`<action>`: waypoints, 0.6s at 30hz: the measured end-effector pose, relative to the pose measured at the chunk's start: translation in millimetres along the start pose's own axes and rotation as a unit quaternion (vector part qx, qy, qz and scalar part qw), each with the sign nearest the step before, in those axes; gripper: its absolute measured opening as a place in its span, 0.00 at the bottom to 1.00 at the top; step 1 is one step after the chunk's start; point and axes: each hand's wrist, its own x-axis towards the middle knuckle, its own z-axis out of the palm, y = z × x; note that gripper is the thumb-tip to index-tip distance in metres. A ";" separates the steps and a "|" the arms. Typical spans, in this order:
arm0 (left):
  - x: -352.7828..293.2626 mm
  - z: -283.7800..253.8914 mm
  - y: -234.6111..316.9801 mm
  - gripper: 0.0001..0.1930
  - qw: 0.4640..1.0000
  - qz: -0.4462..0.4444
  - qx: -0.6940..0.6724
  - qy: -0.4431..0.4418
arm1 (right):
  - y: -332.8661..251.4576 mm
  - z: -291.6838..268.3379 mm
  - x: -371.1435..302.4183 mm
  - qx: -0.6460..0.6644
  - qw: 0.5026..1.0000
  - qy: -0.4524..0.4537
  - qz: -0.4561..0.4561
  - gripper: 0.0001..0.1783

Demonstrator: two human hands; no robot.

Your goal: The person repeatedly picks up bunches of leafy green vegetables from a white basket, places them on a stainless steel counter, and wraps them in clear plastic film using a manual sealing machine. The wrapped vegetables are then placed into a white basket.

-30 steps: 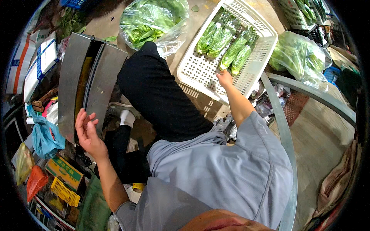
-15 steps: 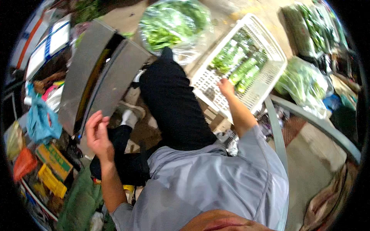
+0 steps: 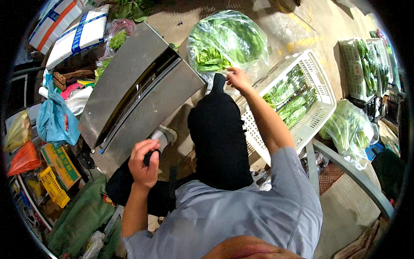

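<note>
**Bagged greens by the knee, hand right at the plastic**

So the clear plastic bag (image 3: 260, 64) sits on the concrete floor just past the person's knee, all round, shiny and crinkly, with loose leafy greens (image 3: 211, 58) heaped inside. The right hand (image 3: 238, 80) is at its near edge, fingers bent inward; can't tell whether they're pinching any of the film.

Just right of that, partly behind the right forearm, there's a white plastic crate (image 3: 257, 134), rigid and tilted across the view, punched full of little holes. Ruffly lettuce heads (image 3: 295, 105) lie in rows at its far end.

The left hand (image 3: 144, 166) is over the dark trouser leg, fingers loosely curled, thumb held away from them, nothing visibly gripped. Nearest to it is a big scuffed metal box (image 3: 118, 77), dull grey, with a long dark slot down the middle.

Further out, on the right: another puffy see-through bag of greens (image 3: 347, 129) and a smooth curved metal bar (image 3: 355, 172). On the left: a blocky white foam box (image 3: 84, 32) with blue tape, a floppy blue bag (image 3: 54, 123), a latticed yellow basket (image 3: 54, 187) and rumpled green cloth (image 3: 77, 220).
</note>
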 end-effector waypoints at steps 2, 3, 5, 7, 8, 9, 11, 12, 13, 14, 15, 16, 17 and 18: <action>1.7 -1.0 2.8 0.12 0.999 0.013 0.027 0.011 | 16.3 9.0 46.4 -0.024 0.994 -0.027 0.108 0.19; 0.3 -3.0 2.8 0.12 1.000 -0.001 0.026 0.011 | 30.2 10.7 73.3 -0.076 0.987 -0.033 0.137 0.17; -5.8 -8.8 -0.9 0.13 0.999 -0.033 0.020 0.009 | 63.7 1.9 127.5 -0.158 0.980 0.088 0.084 0.15; -11.5 -9.0 -6.4 0.14 0.998 -0.057 0.006 0.026 | 51.5 -31.0 159.3 -0.241 0.947 0.210 -0.040 0.26; -15.0 -5.9 -11.8 0.14 0.997 -0.060 -0.002 0.040 | 21.6 -49.2 166.4 -0.266 0.941 0.206 -0.031 0.31; -15.3 -5.5 -16.4 0.14 0.997 -0.060 -0.014 0.046 | 5.5 -65.7 173.0 -0.247 0.926 0.253 -0.134 0.28; -11.3 1.1 -18.6 0.13 0.996 -0.073 -0.016 0.041 | -55.7 -92.2 165.4 -0.236 0.940 0.185 -0.165 0.24; -5.3 1.4 -18.5 0.13 0.997 -0.077 -0.005 0.024 | -80.2 -97.1 156.3 -0.236 0.944 0.174 -0.149 0.23; -0.9 2.8 -19.4 0.13 0.997 -0.079 0.004 0.008 | -97.3 -103.5 148.4 -0.237 0.948 0.167 -0.135 0.23; 1.0 5.2 -20.4 0.13 0.996 -0.086 -0.004 0.006 | -93.7 -108.6 154.5 -0.269 0.938 0.167 -0.140 0.24; 4.0 6.6 -21.5 0.13 0.996 -0.092 -0.013 0.001 | -85.9 -118.0 163.6 -0.300 0.928 0.169 -0.143 0.25; 5.5 8.3 -22.5 0.13 0.995 -0.099 -0.019 0.000 | -79.1 -119.9 169.6 -0.330 0.917 0.168 -0.148 0.27; 7.6 9.8 -23.2 0.13 0.995 -0.094 -0.024 0.000 | -68.8 -117.7 173.6 -0.372 0.908 0.153 -0.114 0.26; 9.2 10.6 -23.4 0.13 0.996 -0.091 -0.025 0.002 | -53.2 -109.7 171.4 -0.403 0.892 0.153 -0.138 0.26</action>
